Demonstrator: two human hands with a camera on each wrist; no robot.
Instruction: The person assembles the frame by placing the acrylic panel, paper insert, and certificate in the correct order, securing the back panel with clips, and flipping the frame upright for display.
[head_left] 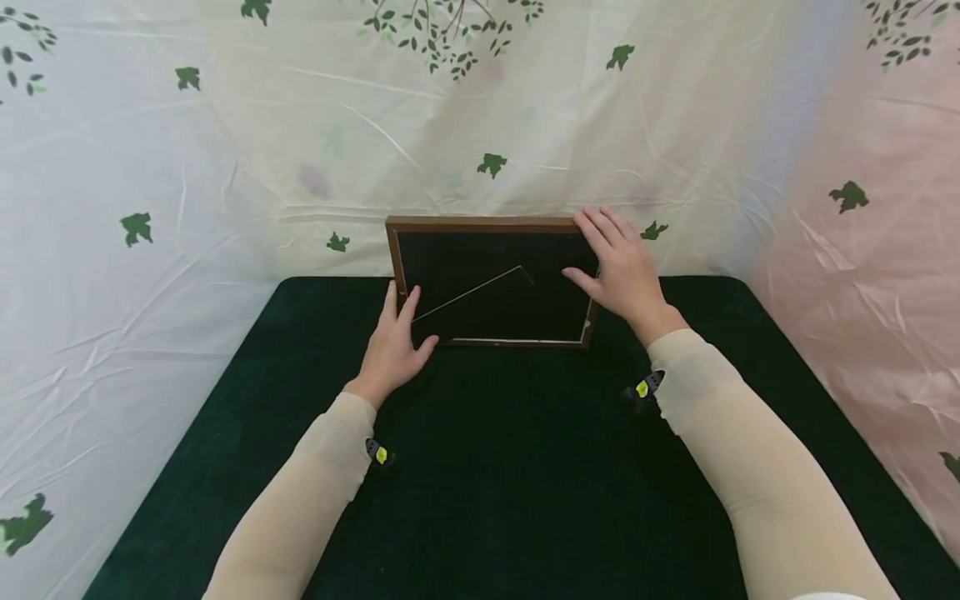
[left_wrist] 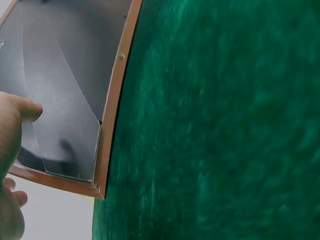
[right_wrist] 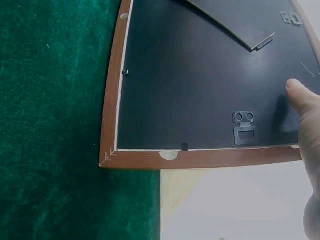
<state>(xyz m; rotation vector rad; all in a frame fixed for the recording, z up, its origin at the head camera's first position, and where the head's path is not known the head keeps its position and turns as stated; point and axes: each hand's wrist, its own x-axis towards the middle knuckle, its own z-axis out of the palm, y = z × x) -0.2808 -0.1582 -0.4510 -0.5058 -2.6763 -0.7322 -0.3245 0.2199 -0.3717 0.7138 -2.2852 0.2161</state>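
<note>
A brown wooden picture frame (head_left: 495,222) stands upright on the far part of the table, its black back panel (head_left: 487,258) facing me. My left hand (head_left: 390,350) holds its lower left side, the thumb (left_wrist: 27,108) before the panel and other fingers beyond the edge. At the upper right corner, my right hand (head_left: 622,271) grips the frame, fingers over the edge and thumb (right_wrist: 300,95) in front of the panel. A stand flap (right_wrist: 220,24) crosses the back. Metal hangers (right_wrist: 245,129) and small tabs show near the rim. The frame's front is hidden.
Dark green cloth (head_left: 510,467) covers the table, which has rounded far corners. Behind it hangs a pale curtain (head_left: 420,142) with leaf prints, continuing down both sides. Small dark devices (head_left: 645,389) are worn at both wrists over cream sleeves.
</note>
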